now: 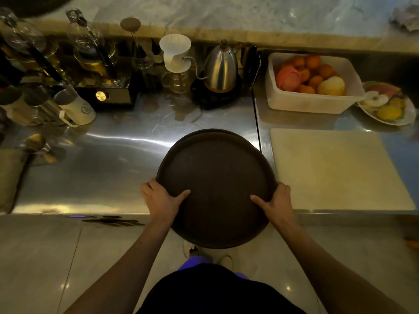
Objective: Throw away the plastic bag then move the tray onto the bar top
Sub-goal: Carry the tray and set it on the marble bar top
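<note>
You hold the round dark-brown plastic tray [215, 189] by its two sides: your left hand [162, 200] grips the left rim with the thumb laid across the top face, and your right hand [275, 203] grips the right rim the same way, both clenched on the tray. The tray's near half juts out past the front edge of the brushed stainless-steel counter [113, 159] and over the pale tiled floor [45, 257]; whether its far half rests on the steel or hangs just above it cannot be told. The raised marble bar top [226, 14] runs along the far side, well apart from the tray. Just right of the tray lies a cream rectangular cutting board [335, 168]. Behind that board, a white rectangular plastic tub [315, 103] holds oranges, a pink fruit and a yellow one (heaped together). Beside the tub, a round white plate [408, 114] carries cut fruit. A steel gooseneck kettle [221, 69] and a white cone dripper on a glass server [174, 53] stand at the back.
</note>
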